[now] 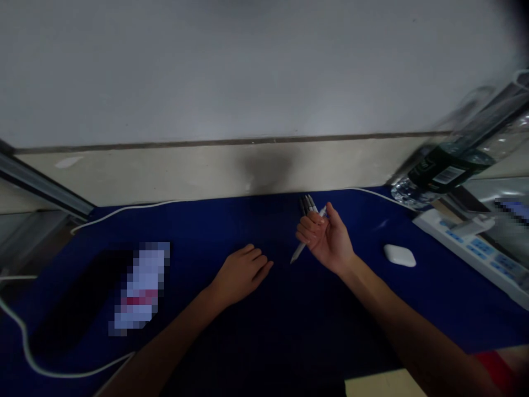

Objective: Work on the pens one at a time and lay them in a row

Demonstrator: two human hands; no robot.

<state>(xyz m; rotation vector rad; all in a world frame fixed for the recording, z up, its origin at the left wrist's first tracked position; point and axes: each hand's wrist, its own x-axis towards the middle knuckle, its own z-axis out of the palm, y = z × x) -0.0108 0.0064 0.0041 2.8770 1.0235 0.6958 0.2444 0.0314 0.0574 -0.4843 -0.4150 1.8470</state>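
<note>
My right hand [326, 240] is turned palm up, its fingers wrapped round a pen [298, 251]. The pen slants, with its tip pointing down and to the left and its other end showing by my thumb. Just behind those fingers, several more pens [306, 205] with dark ends lie side by side on the blue table cover [264, 215], partly hidden by the hand. My left hand [241, 273] rests on the cover with its back up, fingers loosely bent and thumb apart. Nothing shows in it.
At the left lies a phone-like object [142, 286], blurred out, near a white cable [61, 375]. On the right are a white earbud case [400, 255], a power strip [475, 248] and a plastic bottle with a green label [448, 168]. A wall [185, 171] stands behind the table.
</note>
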